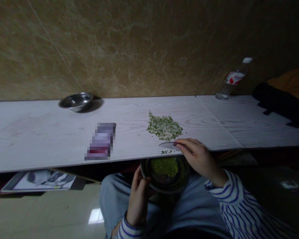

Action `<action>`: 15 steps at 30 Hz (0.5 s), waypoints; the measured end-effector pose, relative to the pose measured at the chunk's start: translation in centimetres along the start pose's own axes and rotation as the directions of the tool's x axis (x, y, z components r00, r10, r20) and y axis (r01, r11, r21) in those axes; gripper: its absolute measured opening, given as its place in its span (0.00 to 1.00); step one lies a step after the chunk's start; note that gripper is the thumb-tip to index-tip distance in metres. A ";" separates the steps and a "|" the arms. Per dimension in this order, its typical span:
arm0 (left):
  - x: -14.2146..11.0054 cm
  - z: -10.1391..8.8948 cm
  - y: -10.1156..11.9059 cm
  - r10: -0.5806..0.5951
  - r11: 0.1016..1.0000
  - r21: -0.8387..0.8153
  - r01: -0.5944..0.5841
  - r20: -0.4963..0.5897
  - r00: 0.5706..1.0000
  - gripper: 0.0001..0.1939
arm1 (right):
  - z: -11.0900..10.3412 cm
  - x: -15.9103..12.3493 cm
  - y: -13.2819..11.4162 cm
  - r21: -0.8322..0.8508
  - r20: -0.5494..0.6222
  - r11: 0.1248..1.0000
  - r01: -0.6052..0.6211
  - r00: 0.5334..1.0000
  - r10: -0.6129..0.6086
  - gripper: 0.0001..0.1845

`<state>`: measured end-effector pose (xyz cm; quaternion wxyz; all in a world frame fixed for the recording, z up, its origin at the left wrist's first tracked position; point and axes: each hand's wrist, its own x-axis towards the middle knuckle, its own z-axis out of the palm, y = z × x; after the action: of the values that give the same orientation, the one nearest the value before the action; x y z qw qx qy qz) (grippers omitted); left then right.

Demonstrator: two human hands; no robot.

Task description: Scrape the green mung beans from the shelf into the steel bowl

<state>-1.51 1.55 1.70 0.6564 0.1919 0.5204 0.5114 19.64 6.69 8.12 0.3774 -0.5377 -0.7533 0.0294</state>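
Note:
My left hand (140, 191) grips the left rim of a metal bowl (161, 190), which sits just below the table's front edge, over my lap. Small green beans (164, 166), like mung beans, lie in the bowl. In my right hand (196, 156) is a knife (167, 145) with a thin, pointed blade, held low over the table edge with its tip to the left. Just beyond the blade, a loose patch of green beans (163, 127) is spread on the tabletop. A few more beans (167, 152) lie between the blade and the edge.
An upturned-looking tilt shows on a second metal bowl (77, 103) near the wall at left. A blurred-out phone-like rectangle (101, 141) lies left of the beans. A plastic bottle (233, 79) and dark cloth (276, 103) are at right. Papers (47, 180) rest under the white table (35, 132).

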 end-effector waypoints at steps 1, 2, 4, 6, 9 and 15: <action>0.0 0.1 0.0 -0.036 0.999 -0.023 0.036 0.011 0.999 0.34 | -0.2 -0.2 0.2 -0.019 -0.034 1.000 -0.021 0.999 0.020 0.10; 0.0 0.2 0.0 -0.060 0.997 -0.040 0.061 0.015 0.998 0.35 | -0.4 -0.4 0.3 -0.037 -0.059 0.999 -0.039 0.998 0.037 0.10; 0.1 0.4 -0.1 -0.084 0.995 -0.052 0.085 0.015 0.996 0.37 | -0.6 -0.8 0.6 -0.066 -0.079 0.996 -0.057 0.996 0.052 0.11; 0.0 0.5 -0.3 -0.082 0.996 -0.043 0.083 0.009 0.997 0.37 | -0.6 -1.1 0.5 -0.085 -0.081 0.994 -0.062 0.995 0.055 0.11; -0.1 0.6 -0.7 -0.065 0.998 -0.024 0.065 0.017 0.998 0.36 | -0.1 -1.3 0.0 -0.100 -0.090 0.993 -0.059 0.995 0.050 0.11; -0.1 0.2 -1.0 -0.054 0.998 -0.024 0.055 0.035 0.998 0.35 | 1.3 -1.1 -2.3 -0.091 -0.067 0.996 -0.014 0.998 0.008 0.12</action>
<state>-0.84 1.12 1.04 0.6812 0.1779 0.5078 0.4964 17.20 5.31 7.63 0.3771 -0.5593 -0.7379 -0.0212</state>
